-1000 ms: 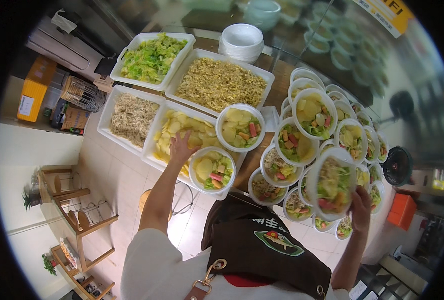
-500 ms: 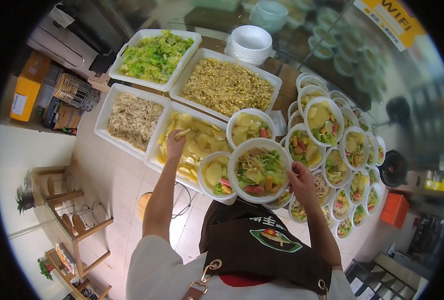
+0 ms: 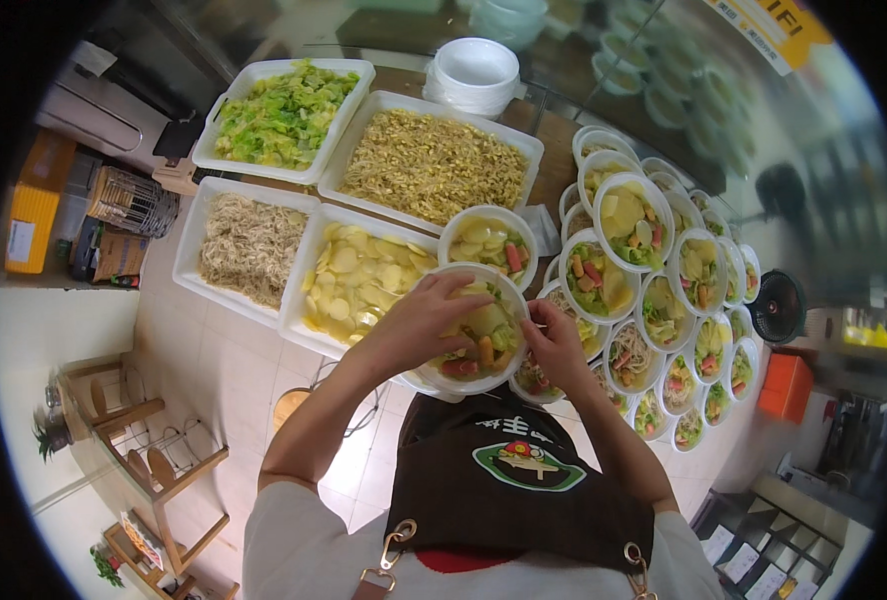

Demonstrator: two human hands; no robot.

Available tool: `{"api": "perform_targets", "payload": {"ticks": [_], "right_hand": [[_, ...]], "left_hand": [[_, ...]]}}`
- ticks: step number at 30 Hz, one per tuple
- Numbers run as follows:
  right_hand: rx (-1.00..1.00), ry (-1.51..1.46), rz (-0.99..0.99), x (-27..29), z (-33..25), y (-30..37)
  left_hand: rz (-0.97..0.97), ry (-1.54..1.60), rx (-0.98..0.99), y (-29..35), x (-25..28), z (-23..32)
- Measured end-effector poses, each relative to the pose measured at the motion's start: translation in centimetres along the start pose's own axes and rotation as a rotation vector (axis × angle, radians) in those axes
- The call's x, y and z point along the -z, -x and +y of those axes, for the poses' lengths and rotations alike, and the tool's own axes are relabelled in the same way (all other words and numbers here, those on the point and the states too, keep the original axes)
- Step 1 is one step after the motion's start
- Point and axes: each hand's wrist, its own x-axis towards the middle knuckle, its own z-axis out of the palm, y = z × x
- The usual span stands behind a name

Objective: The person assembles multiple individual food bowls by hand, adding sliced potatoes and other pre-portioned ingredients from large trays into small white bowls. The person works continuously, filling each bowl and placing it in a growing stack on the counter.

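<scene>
A round white bowl of greens, sausage pieces and pale yellow slices is tilted in front of my apron. My right hand pinches its right rim. Over the bowl's left side my left hand reaches in, fingers spread above pale potato slices; whether any slice still touches its fingertips is hidden. Left of that hand stands a white tray of potato slices. Another filled bowl rests on the tray's right end, just behind the one I hold. A further bowl beneath my left wrist is mostly covered.
Behind are trays of bean sprouts and chopped cabbage; shredded pale food fills a tray at left. Stacked empty white bowls stand at the back. Several filled bowls overlap in piles on the right, close to my right hand.
My left hand has moved right from the potato tray to the bowl, and its fingers have spread there. The held bowl has shifted slightly left; more pale slices now lie in it.
</scene>
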Motion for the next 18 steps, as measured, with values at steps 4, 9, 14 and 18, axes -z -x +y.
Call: {"api": "perform_targets", "payload": {"ticks": [4,9,14,18], "right_hand": [[-0.015,0.003,0.007,-0.2,-0.9,0.4],[0.082,0.09,0.043,-0.3,0.7,0.2],[0.058,0.031,0.107,0.2,1.2,1.0],[-0.018,0.008,0.107,1.2,0.9,1.4]], "left_hand": [[0.153,-0.065,0.099,1.3,-0.6,-0.5],[0.199,-0.125,0.103,3.2,-1.8,-0.5],[0.44,-0.127,0.451,7.1,1.4,-12.4],[0.158,-0.496,0.678,12.4,-7.4,-20.3]]}}
